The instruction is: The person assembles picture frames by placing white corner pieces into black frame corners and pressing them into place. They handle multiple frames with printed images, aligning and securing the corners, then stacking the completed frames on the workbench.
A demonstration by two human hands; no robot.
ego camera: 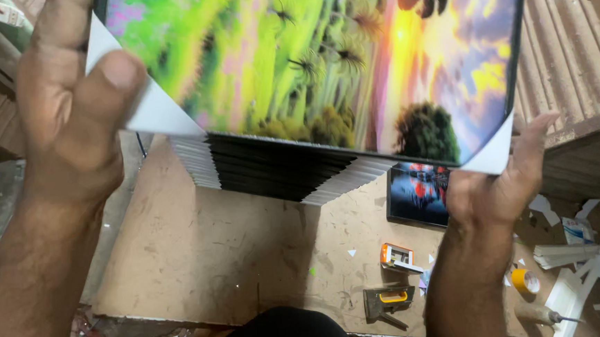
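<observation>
Left hand [68, 127]: your grip's clamped on the white corner guard at the near left corner of the landscape print [321, 56], thumb pressed on top.
Right hand [499, 184]: fingers spread apart, palm propping the right corner from underneath.
Print: held up high, tilted, right over a stack of frames [279, 170].
Edges: stack edges fan out a bit under the print's lower edge.
Open room: bare tabletop [201, 251] near you; staple gun [389, 300], tape roll [525, 281] and a small dark picture [418, 194] crowd the right.
</observation>
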